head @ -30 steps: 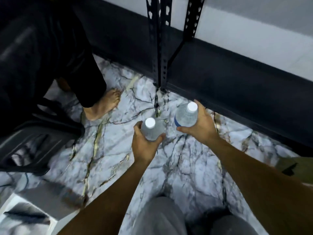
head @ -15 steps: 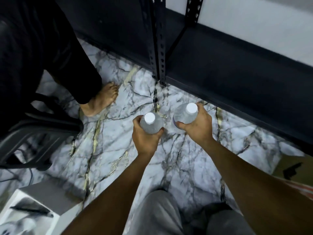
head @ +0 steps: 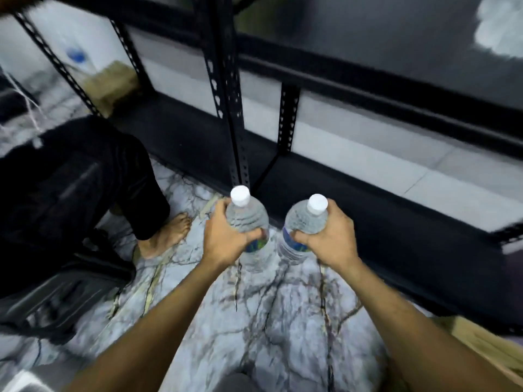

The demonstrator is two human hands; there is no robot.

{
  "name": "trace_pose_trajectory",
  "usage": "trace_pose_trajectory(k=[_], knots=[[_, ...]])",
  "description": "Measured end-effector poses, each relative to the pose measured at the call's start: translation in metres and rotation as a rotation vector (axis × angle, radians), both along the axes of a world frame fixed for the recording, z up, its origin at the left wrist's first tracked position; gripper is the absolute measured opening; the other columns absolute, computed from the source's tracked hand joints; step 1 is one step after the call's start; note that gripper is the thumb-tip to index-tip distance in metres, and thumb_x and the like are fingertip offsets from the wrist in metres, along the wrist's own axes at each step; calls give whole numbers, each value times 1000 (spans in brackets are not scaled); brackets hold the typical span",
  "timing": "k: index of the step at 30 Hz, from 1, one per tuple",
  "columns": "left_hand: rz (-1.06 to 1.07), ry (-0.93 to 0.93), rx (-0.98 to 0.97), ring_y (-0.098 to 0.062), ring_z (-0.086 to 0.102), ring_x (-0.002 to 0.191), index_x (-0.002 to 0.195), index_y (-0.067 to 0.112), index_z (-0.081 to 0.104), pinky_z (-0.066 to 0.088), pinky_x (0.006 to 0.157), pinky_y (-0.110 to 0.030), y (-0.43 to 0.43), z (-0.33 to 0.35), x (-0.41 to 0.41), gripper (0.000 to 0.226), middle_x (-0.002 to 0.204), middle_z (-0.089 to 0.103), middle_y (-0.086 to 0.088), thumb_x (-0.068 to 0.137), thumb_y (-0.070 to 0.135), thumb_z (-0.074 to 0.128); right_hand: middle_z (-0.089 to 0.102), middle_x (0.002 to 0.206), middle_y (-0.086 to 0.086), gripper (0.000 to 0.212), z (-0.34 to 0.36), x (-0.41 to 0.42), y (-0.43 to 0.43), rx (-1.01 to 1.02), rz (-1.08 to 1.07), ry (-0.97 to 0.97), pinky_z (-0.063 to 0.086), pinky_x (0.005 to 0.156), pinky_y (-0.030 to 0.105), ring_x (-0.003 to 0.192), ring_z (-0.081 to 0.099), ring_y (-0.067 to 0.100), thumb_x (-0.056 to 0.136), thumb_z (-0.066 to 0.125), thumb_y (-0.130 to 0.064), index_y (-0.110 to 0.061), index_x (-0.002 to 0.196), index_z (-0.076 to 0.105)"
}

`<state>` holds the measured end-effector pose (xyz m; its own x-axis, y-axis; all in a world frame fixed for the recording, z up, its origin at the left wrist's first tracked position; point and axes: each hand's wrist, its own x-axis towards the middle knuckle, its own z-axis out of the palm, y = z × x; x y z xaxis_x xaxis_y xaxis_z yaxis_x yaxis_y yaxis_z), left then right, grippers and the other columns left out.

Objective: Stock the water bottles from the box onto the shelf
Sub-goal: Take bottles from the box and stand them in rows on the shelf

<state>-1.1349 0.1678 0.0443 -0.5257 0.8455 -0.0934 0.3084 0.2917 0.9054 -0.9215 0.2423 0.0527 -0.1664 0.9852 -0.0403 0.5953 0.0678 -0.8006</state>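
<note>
My left hand (head: 223, 241) grips a clear water bottle (head: 247, 219) with a white cap and a blue label, held upright above the marble floor. My right hand (head: 329, 239) grips a second bottle (head: 304, 224) of the same kind, a little to the right. Both bottles hang just in front of the black metal shelf (head: 353, 193), near its upright post (head: 229, 89). The lowest shelf board lies right behind them; a higher board (head: 368, 38) crosses the top. A corner of the cardboard box (head: 481, 346) shows at the lower right.
Another person in black trousers sits on a dark chair (head: 62, 295) at the left, a bare foot (head: 167, 236) on the marble floor (head: 254, 321). A brown package (head: 116, 83) sits on the shelf at the far left. White things (head: 503, 29) lie blurred on the upper board.
The view has tilted up, showing more of the shelf. Both hands have lifted the bottles, which now show their sides and labels instead of mostly caps.
</note>
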Motion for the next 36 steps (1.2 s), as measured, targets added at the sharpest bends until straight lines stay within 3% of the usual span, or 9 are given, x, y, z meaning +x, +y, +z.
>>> trace_pose_trajectory(k=[4, 9, 13, 19, 25, 29, 32, 36], knots=[[-55, 16, 141, 10, 64, 83, 104, 30, 59, 52, 74, -21, 30, 102, 9, 64, 95, 72, 17, 52, 27, 95, 65, 99, -10, 68, 95, 4, 17, 143, -1, 34, 44, 78, 22, 91, 62, 11, 57, 95, -31, -22, 115, 62], [-108, -13, 344, -5, 73, 89, 100, 32, 63, 60, 82, -34, 47, 212, 16, 67, 94, 77, 13, 40, 39, 93, 68, 96, -17, 57, 203, 17, 24, 302, -15, 109, 46, 73, 23, 87, 65, 5, 54, 93, -30, -30, 100, 59], [-158, -33, 502, -20, 76, 93, 98, 27, 63, 60, 88, -52, 60, 296, 25, 64, 97, 77, 1, 41, 35, 91, 67, 97, -16, 60, 293, 30, 26, 443, -27, 174, 45, 70, 9, 87, 61, -6, 53, 94, -32, -28, 102, 59], [-169, -18, 650, -25, 75, 93, 97, 26, 69, 60, 89, -53, 88, 383, 41, 55, 93, 79, 0, 45, 33, 87, 72, 101, -9, 69, 385, 40, 44, 593, -85, 290, 58, 86, 39, 96, 68, 14, 47, 84, -59, -27, 103, 62], [-114, 18, 676, -18, 74, 89, 102, 24, 67, 62, 83, -42, 128, 418, 50, 59, 95, 77, 4, 48, 38, 87, 71, 96, -7, 70, 412, 43, 76, 643, -200, 274, 58, 84, 43, 92, 67, 18, 46, 78, -64, -26, 102, 61], [-83, 127, 672, -10, 68, 88, 110, 25, 62, 55, 77, -32, 159, 413, 58, 60, 98, 72, 9, 56, 36, 87, 71, 103, -3, 66, 403, 47, 98, 647, -261, 240, 58, 87, 42, 95, 67, 19, 53, 82, -59, -25, 107, 62], [-43, 153, 675, -10, 68, 91, 118, 24, 59, 57, 80, -33, 185, 400, 56, 63, 103, 72, 10, 61, 31, 87, 70, 104, -3, 68, 395, 49, 117, 658, -309, 269, 58, 87, 43, 96, 67, 21, 52, 79, -63, -27, 107, 63], [-9, 175, 705, -14, 70, 94, 119, 26, 57, 59, 83, -37, 216, 393, 49, 69, 107, 72, 7, 55, 40, 80, 63, 114, -2, 79, 387, 37, 135, 676, -322, 286, 54, 93, 41, 105, 61, 21, 57, 83, -57, -23, 125, 59]])
